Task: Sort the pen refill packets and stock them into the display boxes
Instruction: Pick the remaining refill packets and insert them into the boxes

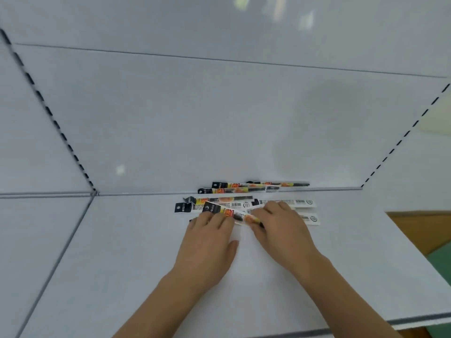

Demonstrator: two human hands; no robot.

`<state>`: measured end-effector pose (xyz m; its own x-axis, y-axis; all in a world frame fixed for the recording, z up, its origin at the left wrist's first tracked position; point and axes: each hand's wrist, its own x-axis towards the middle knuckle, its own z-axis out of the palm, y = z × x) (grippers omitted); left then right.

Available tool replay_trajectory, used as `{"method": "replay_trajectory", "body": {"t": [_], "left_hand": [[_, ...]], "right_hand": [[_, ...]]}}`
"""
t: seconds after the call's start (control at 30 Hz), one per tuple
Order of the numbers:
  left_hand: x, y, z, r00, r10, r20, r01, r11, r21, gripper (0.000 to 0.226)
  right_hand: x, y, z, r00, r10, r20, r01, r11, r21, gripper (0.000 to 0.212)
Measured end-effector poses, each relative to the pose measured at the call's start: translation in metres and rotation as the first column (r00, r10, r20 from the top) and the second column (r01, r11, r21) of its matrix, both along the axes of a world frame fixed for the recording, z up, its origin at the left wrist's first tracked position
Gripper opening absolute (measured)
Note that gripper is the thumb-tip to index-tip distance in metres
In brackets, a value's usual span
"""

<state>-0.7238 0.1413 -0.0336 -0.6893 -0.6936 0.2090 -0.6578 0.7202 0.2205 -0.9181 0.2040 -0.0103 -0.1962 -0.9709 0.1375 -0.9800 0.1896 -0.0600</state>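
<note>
1. Two bare forearms are seen reaching in over the near edge of the white shelf [122,264], the surface that carries everything.
2. Left hand [207,242] is laid flat with its fingers straight, the fingertips pressing on the near side of the pen refill packets [244,206].
3. Right hand [280,230] is curled on one slanted packet [234,214], which appears to be pinched at its orange end and lifted across the others; the thumb is hidden, so the grip is judged, not seen.
4. Remaining packets are spread in a loose overlapping heap close to the shelf's back edge, some printed side up, some showing the white barcode back.
5. A glossy back panel [219,118] mirrors the farthest packets.
6. No display boxes are in view.
7. Sorting is judged to be in hand, stocking not yet begun. Next, the pinched packet needs separating and matching by type while the heap is held steady.
</note>
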Motion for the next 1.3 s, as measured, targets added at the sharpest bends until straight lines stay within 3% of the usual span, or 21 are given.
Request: {"method": "replay_trajectory", "body": {"t": [0.13,0.23,0.33,0.57,0.63,0.73,0.77,0.83,0.87,0.9,1.0,1.07,1.1,1.17,1.23,1.3], "left_hand": [[0.002,-0.004,-0.003,0.988,0.117,-0.100,-0.116,0.993,0.017,0.046],[0.001,-0.004,-0.008,0.978,0.188,-0.088,-0.194,0.979,-0.065,0.040],[-0.005,0.002,-0.012,0.971,0.195,-0.139,-0.210,0.972,-0.102,0.036],[-0.010,0.011,-0.010,0.954,0.243,-0.177,-0.273,0.946,-0.173,0.018],[-0.011,0.011,-0.005,0.932,0.285,-0.226,-0.326,0.929,-0.174,0.019],[-0.021,0.017,0.012,0.865,0.326,-0.381,-0.421,0.886,-0.196,0.024],[-0.025,0.024,0.019,0.814,0.369,-0.449,-0.482,0.860,-0.167,0.034],[-0.033,0.039,0.033,0.623,0.502,-0.600,-0.578,0.812,0.080,0.057],[-0.038,0.046,0.040,0.526,0.571,-0.631,-0.553,0.793,0.256,0.061],[-0.043,0.050,0.046,0.483,0.620,-0.618,-0.470,0.779,0.414,0.059],[-0.062,0.056,0.060,0.541,0.623,-0.565,-0.106,0.717,0.689,0.035],[-0.073,0.058,0.065,0.488,0.623,-0.612,0.046,0.681,0.731,0.031],[-0.076,0.057,0.066,0.447,0.628,-0.637,0.084,0.679,0.729,0.029],[-0.074,0.053,0.065,0.351,0.672,-0.653,0.130,0.655,0.744,0.026],[-0.065,0.046,0.064,0.228,0.756,-0.614,0.193,0.583,0.789,0.024],[-0.056,0.040,0.060,0.190,0.796,-0.575,0.186,0.546,0.817,0.020]], "right_hand": [[-0.018,-0.004,0.005,0.983,0.080,0.166,-0.086,0.996,0.030,0.019],[-0.039,-0.014,0.013,0.981,0.112,0.161,-0.099,0.991,-0.089,0.014],[-0.047,-0.023,0.022,0.961,0.216,0.171,-0.205,0.976,-0.079,0.008],[-0.045,-0.025,-0.006,0.861,0.480,0.168,-0.467,0.877,-0.113,0.025],[-0.049,-0.025,-0.010,0.838,0.529,0.134,-0.515,0.848,-0.125,0.031],[-0.053,-0.025,-0.005,0.842,0.516,0.159,-0.475,0.848,-0.235,0.018],[-0.053,-0.023,0.000,0.838,0.490,0.239,-0.421,0.861,-0.286,0.014],[-0.051,-0.014,0.015,0.763,0.415,0.495,-0.263,0.900,-0.348,0.010],[-0.048,-0.009,0.023,0.683,0.363,0.633,-0.177,0.924,-0.338,0.011],[-0.043,-0.001,0.031,0.575,0.318,0.754,-0.114,0.943,-0.311,0.013],[-0.023,0.023,0.044,0.259,0.239,0.936,-0.071,0.971,-0.228,0.015],[-0.015,0.034,0.045,0.203,0.216,0.955,-0.102,0.975,-0.199,0.019],[-0.017,0.036,0.040,0.273,0.237,0.932,-0.116,0.970,-0.213,0.020],[-0.035,0.035,0.027,0.560,0.278,0.781,-0.086,0.956,-0.279,0.019],[-0.065,0.031,0.012,0.842,0.242,0.482,-0.096,0.947,-0.307,0.021],[-0.092,0.028,-0.006,0.947,0.244,0.210,-0.211,0.963,-0.171,0.032]]}}
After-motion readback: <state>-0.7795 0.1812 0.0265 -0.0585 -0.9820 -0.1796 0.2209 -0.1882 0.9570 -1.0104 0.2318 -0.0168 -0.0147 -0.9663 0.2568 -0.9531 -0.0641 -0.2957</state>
